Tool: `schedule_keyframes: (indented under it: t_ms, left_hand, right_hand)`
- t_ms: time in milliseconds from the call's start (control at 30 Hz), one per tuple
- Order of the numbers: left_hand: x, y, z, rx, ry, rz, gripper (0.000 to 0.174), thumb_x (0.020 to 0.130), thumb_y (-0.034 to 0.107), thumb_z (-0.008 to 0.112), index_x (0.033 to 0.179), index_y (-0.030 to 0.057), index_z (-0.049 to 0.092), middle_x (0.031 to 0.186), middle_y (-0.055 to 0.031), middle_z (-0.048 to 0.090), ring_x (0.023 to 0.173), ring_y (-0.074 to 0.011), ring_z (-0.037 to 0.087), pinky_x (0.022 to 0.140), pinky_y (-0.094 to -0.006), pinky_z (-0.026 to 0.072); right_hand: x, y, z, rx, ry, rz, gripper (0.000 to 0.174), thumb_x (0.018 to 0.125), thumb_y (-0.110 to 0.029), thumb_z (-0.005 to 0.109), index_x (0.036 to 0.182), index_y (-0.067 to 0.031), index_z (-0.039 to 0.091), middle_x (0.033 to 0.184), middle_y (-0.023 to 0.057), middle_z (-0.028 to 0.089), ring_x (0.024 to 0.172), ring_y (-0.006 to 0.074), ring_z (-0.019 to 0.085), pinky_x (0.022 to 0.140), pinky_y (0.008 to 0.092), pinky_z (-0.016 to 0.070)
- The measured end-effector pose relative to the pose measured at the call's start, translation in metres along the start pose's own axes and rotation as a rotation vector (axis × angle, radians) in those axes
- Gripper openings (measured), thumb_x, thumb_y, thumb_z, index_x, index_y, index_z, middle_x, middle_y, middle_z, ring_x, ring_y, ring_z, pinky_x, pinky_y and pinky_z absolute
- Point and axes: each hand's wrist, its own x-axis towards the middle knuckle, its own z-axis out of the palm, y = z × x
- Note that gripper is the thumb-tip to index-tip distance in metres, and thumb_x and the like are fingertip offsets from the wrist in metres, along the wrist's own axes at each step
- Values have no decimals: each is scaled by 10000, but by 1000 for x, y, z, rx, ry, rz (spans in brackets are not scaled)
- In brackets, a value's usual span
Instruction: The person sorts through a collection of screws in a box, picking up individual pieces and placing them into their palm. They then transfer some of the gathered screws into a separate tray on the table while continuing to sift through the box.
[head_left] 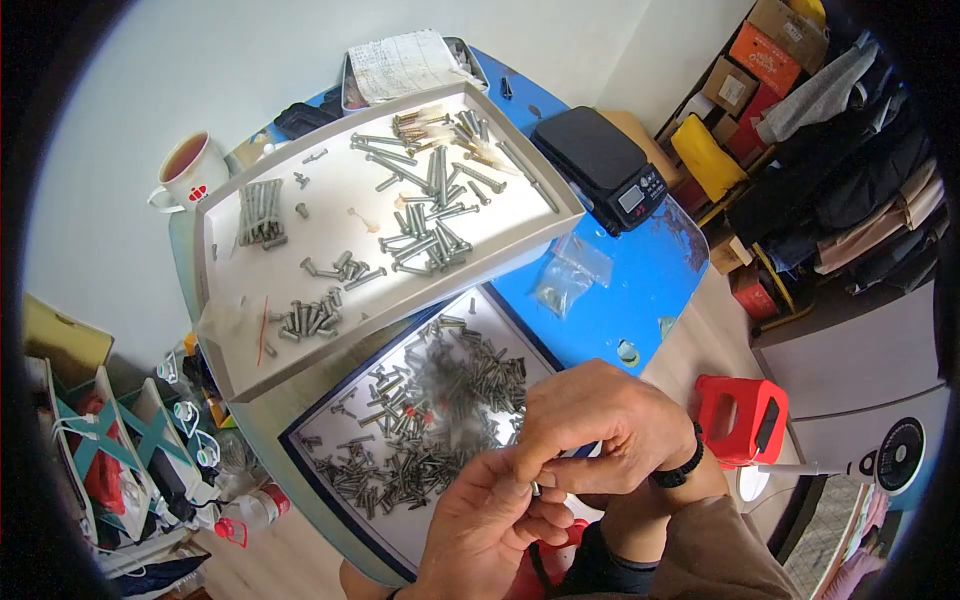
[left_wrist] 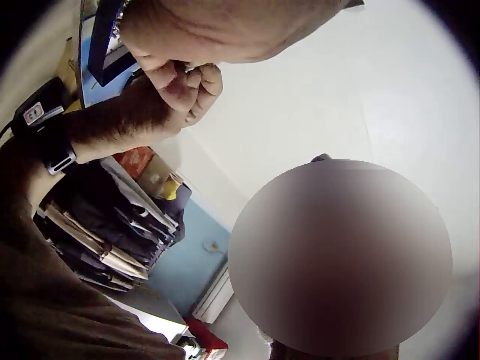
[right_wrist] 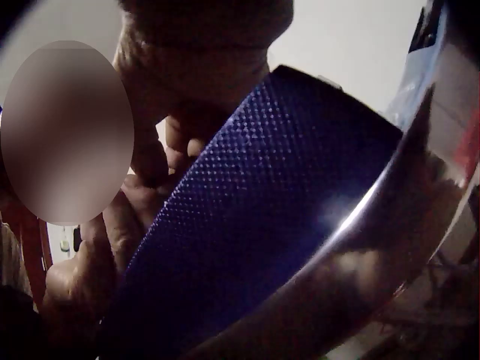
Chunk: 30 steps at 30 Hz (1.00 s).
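Note:
My left hand (head_left: 480,530) and right hand (head_left: 610,425) meet fingertip to fingertip at the near side of the table. Between their thumbs and fingers a small shiny metal piece (head_left: 536,489) is pinched, mostly hidden by the fingers. Just beyond them lies a shallow tray with a dark blue rim (head_left: 523,327), holding a heap of loose screws (head_left: 400,465). In the left wrist view the left hand (left_wrist: 232,30) covers much of the right hand (left_wrist: 176,97). A dark blue textured surface (right_wrist: 247,195) fills much of the right wrist view, in front of the fingers (right_wrist: 120,232).
A white box lid (head_left: 330,210) with sorted bolts and screws overlaps the blue-rimmed tray. Behind it stand a mug (head_left: 190,170) and a black scale (head_left: 600,160). Small plastic bags (head_left: 572,275) lie on the blue tabletop (head_left: 610,320). A red stool (head_left: 740,420) stands at right.

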Motion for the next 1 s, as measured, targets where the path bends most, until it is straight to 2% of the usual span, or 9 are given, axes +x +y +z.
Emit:
schedule_keyframes:
  t_ms: [300, 367, 400, 500, 533, 567, 633, 767, 1000]
  left_hand:
    - [-17, -24, 7, -59, 130, 226, 372, 1113, 179, 525, 1436, -5, 543, 1083, -68, 628, 849, -178, 669, 653, -301, 519]
    - [-19, -29, 8, -152, -41, 161, 306, 1116, 164, 504, 1357, -15, 566, 1099, -92, 633, 902, -216, 698, 676, -333, 575]
    - [-32, -19, 18, -111, 130, -65, 438, 1113, 259, 519, 1458, -10, 538, 1158, -135, 663, 1022, -240, 666, 887, -404, 542]
    - [-31, -20, 11, -153, 38, -225, 477, 1100, 212, 526, 1505, -34, 471, 1184, -135, 608, 1048, -266, 657, 879, -443, 534]
    - [-25, -17, 7, -290, -121, -190, 527, 1059, 104, 560, 1540, -52, 411, 1322, -174, 595, 1203, -302, 632, 1024, -471, 513]
    - [-25, -20, 11, -291, -119, -190, 527, 1059, 104, 560, 1540, -52, 411, 1322, -174, 595, 1203, -302, 632, 1024, -471, 513]
    - [-26, -28, 25, -240, 3, -14, 214, 1111, 117, 475, 1251, -10, 576, 1115, -123, 636, 967, -262, 724, 743, -384, 634]
    - [-26, -28, 22, -326, -22, -46, 171, 1103, 88, 437, 1171, 5, 571, 1115, -142, 640, 1008, -299, 734, 834, -418, 655]
    - [-30, -46, 27, -282, -3, -148, 244, 1121, 142, 433, 1242, -2, 590, 1072, -117, 635, 878, -243, 724, 694, -337, 603]
  right_hand:
    - [1, 5, -2, -21, 155, 61, 110, 838, -19, 800, 941, -39, 770, 868, 81, 753, 741, 241, 688, 634, 351, 500]
    - [-2, 11, -1, -32, 239, 85, 98, 835, -24, 812, 925, -35, 776, 854, 74, 747, 735, 202, 681, 632, 330, 490]
    - [-3, 13, -2, -34, 304, 122, 95, 836, -31, 818, 921, -33, 776, 849, 69, 744, 731, 189, 675, 636, 324, 489]
    - [1, 22, -3, -74, 405, 149, 93, 851, -42, 817, 933, -26, 775, 847, 50, 740, 748, 158, 661, 657, 305, 488]
    - [4, 23, -3, -156, 431, 177, 87, 856, -34, 808, 936, -27, 774, 845, 52, 739, 763, 170, 665, 676, 311, 493]
    - [7, 24, -2, -241, 456, 206, 83, 861, -26, 800, 939, -27, 772, 842, 54, 738, 778, 182, 669, 695, 318, 499]
    - [11, 26, -3, -317, 435, 167, 122, 839, 15, 779, 950, -35, 774, 867, 70, 739, 816, 224, 678, 726, 344, 507]
    - [11, 30, -2, -442, 334, 58, 228, 765, 50, 770, 974, -42, 775, 920, 100, 741, 846, 291, 679, 757, 386, 523]
    - [6, 23, 7, -492, 166, 8, 310, 702, 64, 760, 988, -53, 775, 967, 113, 745, 880, 318, 687, 774, 423, 536]
